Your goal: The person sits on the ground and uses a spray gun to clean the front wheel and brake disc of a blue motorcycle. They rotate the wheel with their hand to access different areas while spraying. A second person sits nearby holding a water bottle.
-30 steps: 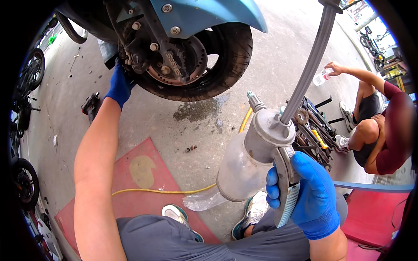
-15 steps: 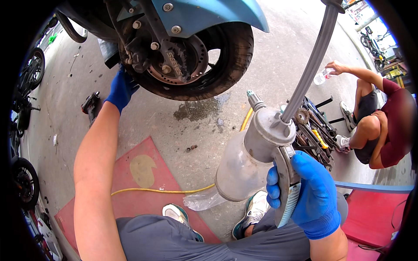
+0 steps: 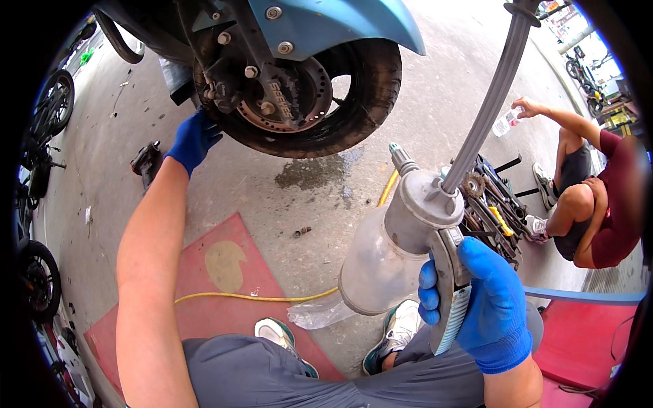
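My right hand (image 3: 493,306), in a blue glove, is wrapped round the grip of a grey pump sprayer (image 3: 381,262). Its clear, cloudy tank hangs tilted over the floor, and the ribbed plunger rod rises to the top right. The nozzle points up and away, below the wheel. My left hand (image 3: 194,141), also blue-gloved, reaches to the lower left of a motorbike's front tyre (image 3: 333,144). Its fingers are stretched out and apart by the rubber; whether they press on it is unclear. Above sit the perforated brake disc (image 3: 320,95), the dark caliper (image 3: 228,92) and a blue fender (image 3: 340,24).
A dark power tool (image 3: 145,163) lies left of the wheel. Tools (image 3: 493,211) are heaped at the right, near a seated person (image 3: 612,204) holding a clear bottle (image 3: 505,124). A yellow hose (image 3: 252,296) crosses a red mat (image 3: 218,313). Parked motorbikes (image 3: 41,279) line the left.
The bike and floor sit slightly further right and lower in the picture. My left hand remains by the tyre, its fingers shifted slightly. The sprayer stays in my right hand, almost unmoved.
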Demonstrator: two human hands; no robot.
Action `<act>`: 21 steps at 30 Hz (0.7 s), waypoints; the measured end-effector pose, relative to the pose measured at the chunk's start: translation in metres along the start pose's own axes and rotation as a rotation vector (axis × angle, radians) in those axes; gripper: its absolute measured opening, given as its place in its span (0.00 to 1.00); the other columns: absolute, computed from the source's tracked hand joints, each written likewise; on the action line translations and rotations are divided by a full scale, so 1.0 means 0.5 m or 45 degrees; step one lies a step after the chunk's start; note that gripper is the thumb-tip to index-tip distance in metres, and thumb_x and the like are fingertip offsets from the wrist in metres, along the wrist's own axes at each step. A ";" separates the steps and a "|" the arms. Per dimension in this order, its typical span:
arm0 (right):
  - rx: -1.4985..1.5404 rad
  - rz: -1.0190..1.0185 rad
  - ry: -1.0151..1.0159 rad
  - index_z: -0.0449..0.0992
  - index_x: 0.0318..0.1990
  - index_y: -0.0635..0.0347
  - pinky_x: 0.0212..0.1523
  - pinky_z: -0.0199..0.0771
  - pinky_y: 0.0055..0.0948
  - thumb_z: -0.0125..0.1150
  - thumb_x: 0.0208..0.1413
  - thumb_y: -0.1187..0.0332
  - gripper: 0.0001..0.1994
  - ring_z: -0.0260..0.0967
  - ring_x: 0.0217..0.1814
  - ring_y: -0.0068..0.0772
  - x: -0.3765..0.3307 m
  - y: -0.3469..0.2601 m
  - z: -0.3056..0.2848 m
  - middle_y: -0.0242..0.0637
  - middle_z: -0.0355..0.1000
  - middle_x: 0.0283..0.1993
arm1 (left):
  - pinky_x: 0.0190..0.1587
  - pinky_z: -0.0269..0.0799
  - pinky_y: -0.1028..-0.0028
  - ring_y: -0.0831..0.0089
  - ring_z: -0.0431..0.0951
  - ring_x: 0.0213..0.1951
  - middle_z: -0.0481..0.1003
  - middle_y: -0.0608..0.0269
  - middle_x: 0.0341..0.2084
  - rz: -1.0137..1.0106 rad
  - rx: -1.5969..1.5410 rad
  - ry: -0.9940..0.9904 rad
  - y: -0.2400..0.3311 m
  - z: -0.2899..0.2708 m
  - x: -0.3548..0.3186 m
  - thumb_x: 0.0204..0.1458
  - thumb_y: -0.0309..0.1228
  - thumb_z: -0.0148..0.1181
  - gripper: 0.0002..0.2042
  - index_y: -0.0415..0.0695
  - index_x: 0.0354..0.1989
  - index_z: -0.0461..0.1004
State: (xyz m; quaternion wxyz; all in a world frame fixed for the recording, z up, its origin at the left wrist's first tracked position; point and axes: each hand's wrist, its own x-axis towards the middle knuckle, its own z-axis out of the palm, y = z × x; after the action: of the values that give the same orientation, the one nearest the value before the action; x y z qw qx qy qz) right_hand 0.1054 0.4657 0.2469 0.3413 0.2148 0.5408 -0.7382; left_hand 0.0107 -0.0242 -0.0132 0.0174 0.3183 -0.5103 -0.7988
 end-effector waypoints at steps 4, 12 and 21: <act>0.022 0.018 0.034 0.71 0.43 0.61 0.29 0.75 0.31 0.51 0.61 0.60 0.13 0.73 0.27 0.34 0.000 -0.001 -0.002 0.43 0.76 0.32 | 0.55 0.65 0.62 0.65 0.73 0.50 0.75 0.63 0.46 -0.040 0.096 -0.039 -0.015 0.012 -0.009 0.62 0.43 0.44 0.15 0.51 0.48 0.72; 0.036 -0.005 0.014 0.71 0.43 0.62 0.29 0.75 0.31 0.52 0.61 0.60 0.13 0.73 0.27 0.34 -0.004 0.003 -0.003 0.44 0.76 0.32 | 0.54 0.66 0.62 0.64 0.74 0.49 0.75 0.63 0.48 0.005 -0.027 0.043 -0.013 -0.039 0.026 0.60 0.46 0.46 0.17 0.49 0.50 0.71; 0.023 -0.019 0.032 0.71 0.42 0.62 0.29 0.75 0.30 0.52 0.61 0.61 0.12 0.73 0.27 0.34 -0.005 0.001 -0.006 0.44 0.76 0.33 | 0.62 0.58 0.64 0.66 0.66 0.58 0.66 0.64 0.58 0.137 -0.068 0.115 0.055 0.093 -0.051 0.54 0.64 0.48 0.35 0.52 0.64 0.61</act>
State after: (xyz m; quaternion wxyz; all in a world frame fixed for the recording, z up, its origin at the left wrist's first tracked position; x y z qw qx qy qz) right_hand 0.1075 0.4691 0.2474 0.3271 0.2230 0.5400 -0.7427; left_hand -0.0015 0.0092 0.0350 0.0918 0.3256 -0.5039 -0.7948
